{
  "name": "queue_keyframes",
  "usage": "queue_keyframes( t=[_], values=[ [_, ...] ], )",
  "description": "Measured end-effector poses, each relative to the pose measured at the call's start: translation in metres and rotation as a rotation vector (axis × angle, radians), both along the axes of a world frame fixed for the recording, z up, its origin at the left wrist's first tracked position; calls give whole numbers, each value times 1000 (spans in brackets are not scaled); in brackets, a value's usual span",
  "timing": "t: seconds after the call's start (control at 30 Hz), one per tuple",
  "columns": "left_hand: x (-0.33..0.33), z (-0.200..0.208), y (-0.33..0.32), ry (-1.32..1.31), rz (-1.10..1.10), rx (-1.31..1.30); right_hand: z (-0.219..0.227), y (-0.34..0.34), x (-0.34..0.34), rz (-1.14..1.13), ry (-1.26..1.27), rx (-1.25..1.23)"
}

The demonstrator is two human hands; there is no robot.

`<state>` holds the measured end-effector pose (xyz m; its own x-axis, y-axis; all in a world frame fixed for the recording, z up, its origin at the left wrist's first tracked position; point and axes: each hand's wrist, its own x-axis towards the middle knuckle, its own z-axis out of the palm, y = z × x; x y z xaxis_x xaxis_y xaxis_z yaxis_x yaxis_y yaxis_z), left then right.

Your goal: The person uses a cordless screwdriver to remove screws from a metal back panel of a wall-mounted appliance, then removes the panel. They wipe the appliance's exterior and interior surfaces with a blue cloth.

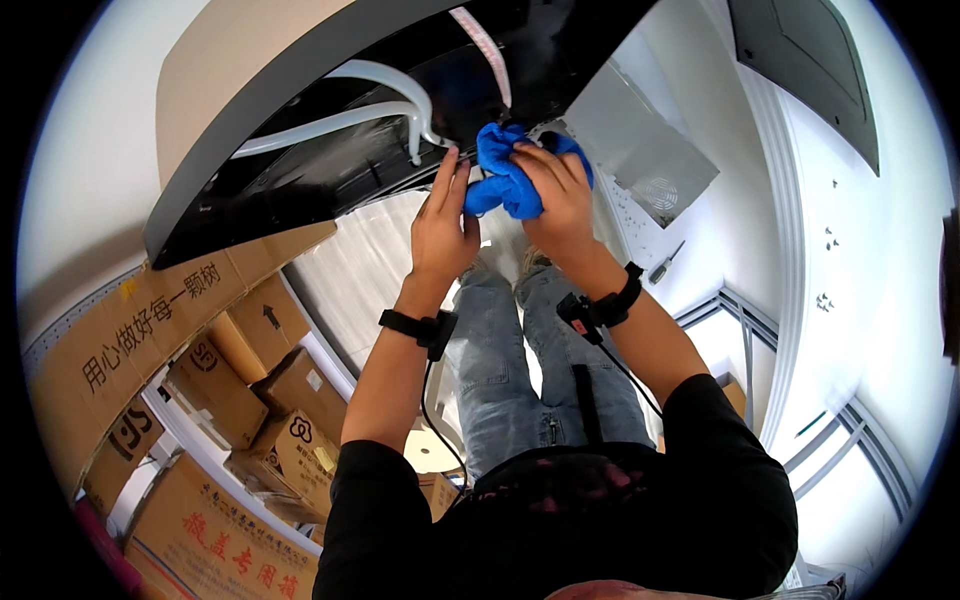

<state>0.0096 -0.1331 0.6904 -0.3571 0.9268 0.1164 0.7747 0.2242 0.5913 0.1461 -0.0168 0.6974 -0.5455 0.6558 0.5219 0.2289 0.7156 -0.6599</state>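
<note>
A bunched blue cloth (507, 178) is gripped in my right hand (562, 200), against the lower edge of a black housing (350, 185). My left hand (442, 228) is just left of the cloth, its fingers stretched up to that edge; nothing shows in its grasp. Pale flexible hoses (385, 75) curve inside the housing and end close to my left fingertips. From above, a white tube with reddish marks (488, 50) runs down toward the cloth. Part of the housing's edge is hidden behind the cloth and my fingers.
On the right lie a grey metal panel (655, 140) with a round vent, a screwdriver (666, 262) and several small screws (828, 240). A dark panel (815, 75) rests at the upper right. Cardboard boxes (225, 395) are stacked at the left. Wrist-strap cables (430, 400) hang by my arms.
</note>
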Motion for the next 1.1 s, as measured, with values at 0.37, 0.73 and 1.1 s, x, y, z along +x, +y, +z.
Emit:
queue_keyframes(
  t=[0.37,0.73,1.1],
  values=[
    [-33,4,-62,76,313,-78,-17,-6,-38,84,-222,-6],
    [-27,-5,-59,-31,404,-56,-22,-1,-40,22,-246,28],
    [-29,-9,-61,-28,398,4,-17,-9,-41,75,-193,5]
  ],
)
